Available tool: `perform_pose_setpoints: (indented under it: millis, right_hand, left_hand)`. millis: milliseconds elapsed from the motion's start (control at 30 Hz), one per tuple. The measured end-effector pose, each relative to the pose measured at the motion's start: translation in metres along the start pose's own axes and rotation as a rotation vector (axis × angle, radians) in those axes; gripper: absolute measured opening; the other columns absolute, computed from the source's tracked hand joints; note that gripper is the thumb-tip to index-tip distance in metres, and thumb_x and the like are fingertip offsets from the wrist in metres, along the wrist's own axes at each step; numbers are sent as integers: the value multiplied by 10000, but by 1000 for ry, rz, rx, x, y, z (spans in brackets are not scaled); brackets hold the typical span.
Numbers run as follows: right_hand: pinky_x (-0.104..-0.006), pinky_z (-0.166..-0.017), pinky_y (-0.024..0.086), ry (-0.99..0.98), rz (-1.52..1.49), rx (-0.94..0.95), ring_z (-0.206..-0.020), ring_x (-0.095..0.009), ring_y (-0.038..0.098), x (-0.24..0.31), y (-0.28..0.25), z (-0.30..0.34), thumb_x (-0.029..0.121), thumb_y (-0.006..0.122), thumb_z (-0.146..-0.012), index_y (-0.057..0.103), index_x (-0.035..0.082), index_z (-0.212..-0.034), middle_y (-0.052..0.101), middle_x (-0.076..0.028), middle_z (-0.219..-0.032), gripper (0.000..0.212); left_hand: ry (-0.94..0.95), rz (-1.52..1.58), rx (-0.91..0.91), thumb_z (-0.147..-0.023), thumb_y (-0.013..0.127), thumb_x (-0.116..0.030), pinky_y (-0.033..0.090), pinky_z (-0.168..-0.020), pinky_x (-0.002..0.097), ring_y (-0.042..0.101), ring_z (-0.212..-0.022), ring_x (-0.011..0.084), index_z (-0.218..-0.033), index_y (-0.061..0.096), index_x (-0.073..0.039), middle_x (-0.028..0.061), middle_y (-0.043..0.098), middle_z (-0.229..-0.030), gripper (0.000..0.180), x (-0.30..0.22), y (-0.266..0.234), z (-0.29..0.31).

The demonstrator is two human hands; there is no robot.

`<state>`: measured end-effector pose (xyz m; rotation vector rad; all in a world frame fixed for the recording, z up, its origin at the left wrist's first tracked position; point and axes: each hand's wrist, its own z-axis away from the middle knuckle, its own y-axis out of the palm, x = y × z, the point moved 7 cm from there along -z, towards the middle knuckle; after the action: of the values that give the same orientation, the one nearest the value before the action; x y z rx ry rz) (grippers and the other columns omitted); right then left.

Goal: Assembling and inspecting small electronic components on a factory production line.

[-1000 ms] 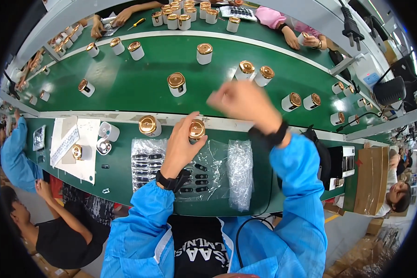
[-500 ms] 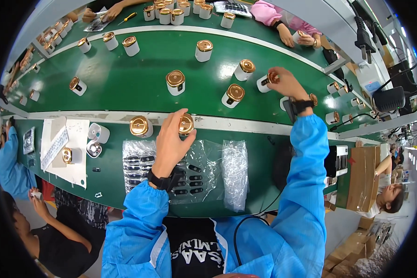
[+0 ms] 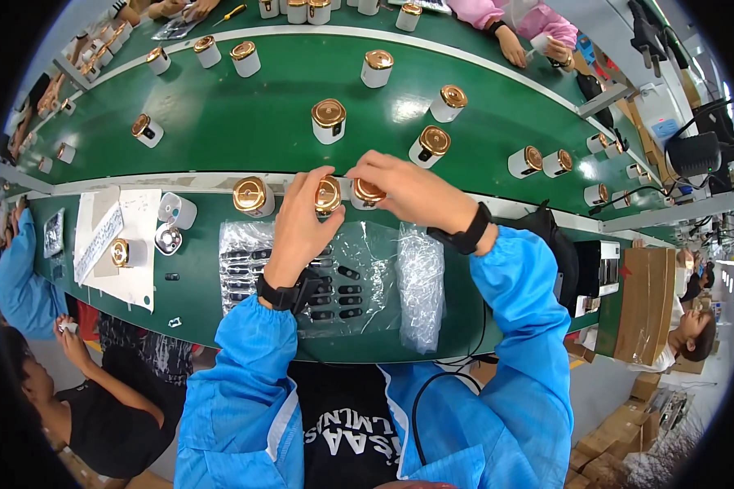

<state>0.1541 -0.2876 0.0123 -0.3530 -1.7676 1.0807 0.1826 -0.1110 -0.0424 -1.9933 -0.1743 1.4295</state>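
My left hand (image 3: 303, 220) is closed round a white canister-shaped device with a shiny gold top (image 3: 328, 196) at the near edge of the green bench. Right beside it, my right hand (image 3: 409, 189) grips a second gold-topped white device (image 3: 366, 192) by its upper part, fingers over the top. A third such device (image 3: 254, 197) stands upright just left of my left hand. Below my hands lies clear plastic wrap (image 3: 379, 281) with rows of small black oblong parts (image 3: 349, 300). A rolled bubble-wrap bundle (image 3: 422, 293) lies to its right.
More gold-topped devices (image 3: 329, 121) are spread over the green conveyor surface (image 3: 245, 122) beyond the pale rail. A white sheet (image 3: 143, 269) and an opened white housing (image 3: 181, 210) lie at left. A black box (image 3: 599, 269) and a carton (image 3: 646, 306) stand at right. Other people work around.
My right hand has come from the far right of the conveyor to beside my left hand, bringing a gold-topped device. My left hand stays on its device. The view has shifted slightly.
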Motion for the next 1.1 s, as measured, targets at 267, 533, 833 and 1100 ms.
perform_pose_setpoints:
  millis: [267,533,833,1100]
  right_hand:
    - [-434,-871,591,636,615,-496,-1046,-374,715,-120,-116,15,546,865,-827,623,0,-1355,700,-163,-1240,797]
    - [-419,-874,607,967,83,-251,-1051,-287,725,-199,-127,35,412,889,-821,650,40,-1307,723,-144,-1116,657]
    - [-376,-949,555,106,40,31,-1131,-290,643,-23,-75,26,-132,680,-825,647,117,-1292,599,-82,-1340,530]
    - [-407,-1062,480,65,172,116,-1216,-346,592,-19,-5,37,-112,687,-819,624,123,-1321,591,-104,-1353,558]
  left_hand:
    - [168,-100,14,-812,861,-136,429,-1161,482,513,-1374,362,-1505,539,-126,149,526,-1462,765,-35,-4,6]
    - [297,-304,12,-795,897,-242,270,-1261,621,553,-1304,337,-1419,607,-99,121,593,-1300,702,-54,13,-9]
    - [237,-255,149,-866,825,-252,268,-1259,635,662,-1151,333,-1285,664,-82,106,659,-1092,480,-49,28,-23]
    - [267,-233,159,-875,811,-247,279,-1248,642,657,-1158,350,-1306,655,-76,124,654,-1125,489,-45,26,-22]
